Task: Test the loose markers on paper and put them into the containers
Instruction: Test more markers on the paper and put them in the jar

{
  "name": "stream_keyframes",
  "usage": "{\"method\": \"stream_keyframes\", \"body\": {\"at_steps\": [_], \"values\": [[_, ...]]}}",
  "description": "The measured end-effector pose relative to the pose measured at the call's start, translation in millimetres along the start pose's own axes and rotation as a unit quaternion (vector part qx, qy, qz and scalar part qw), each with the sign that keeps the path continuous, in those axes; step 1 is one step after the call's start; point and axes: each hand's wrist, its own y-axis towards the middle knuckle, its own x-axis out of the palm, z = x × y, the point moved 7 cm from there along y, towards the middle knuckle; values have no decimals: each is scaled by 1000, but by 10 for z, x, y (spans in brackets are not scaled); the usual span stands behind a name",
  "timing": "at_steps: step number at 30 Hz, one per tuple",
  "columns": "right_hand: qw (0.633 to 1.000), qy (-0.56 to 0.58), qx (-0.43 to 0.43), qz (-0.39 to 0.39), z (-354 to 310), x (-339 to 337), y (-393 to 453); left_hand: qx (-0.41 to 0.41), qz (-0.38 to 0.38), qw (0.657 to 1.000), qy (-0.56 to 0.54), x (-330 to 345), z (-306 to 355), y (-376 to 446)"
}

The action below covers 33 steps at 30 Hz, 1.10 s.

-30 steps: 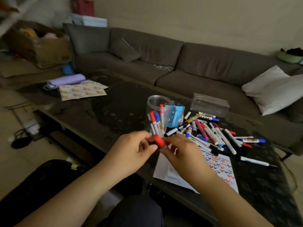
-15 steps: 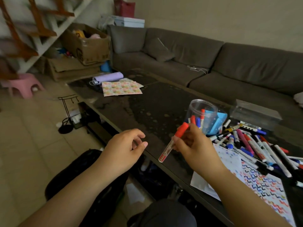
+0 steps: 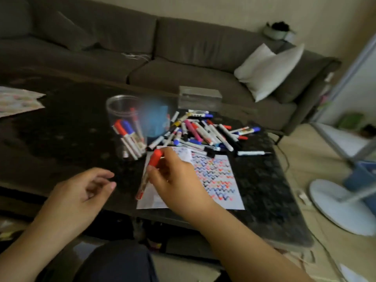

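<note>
Fingers point(image 3: 156, 171) of the right hand point(image 3: 179, 180) pinched the red-capped marker point(image 3: 149, 173) just short of the clear jar point(image 3: 127, 127), its long axis sloping cap-up toward that jar, while the left hand point(image 3: 81, 192) hung loosely curled and empty, farther from the jar across the surface point(image 3: 61, 139).

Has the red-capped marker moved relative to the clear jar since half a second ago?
Yes. The red-capped marker now sits lower and nearer the person than the clear jar, over the paper's left edge.
</note>
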Motion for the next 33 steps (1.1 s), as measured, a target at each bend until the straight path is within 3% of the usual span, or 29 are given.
{"method": "stream_keyframes", "body": {"at_steps": [11,21,27,31,33], "values": [[995,53,82,34,653,-558,-101,42,-27,999,12,718,455,300],[984,109,-43,133,-115,-747,1031,28,40,998,45,137,329,661],[993,-13,-50,104,-210,-444,1734,23,70,996,52,-128,272,852],[991,-128,-14,23,38,-77,1903,22,69,996,48,-125,196,888],[991,-134,4,4,141,-10,1885,20,62,997,47,-88,174,887]]}}
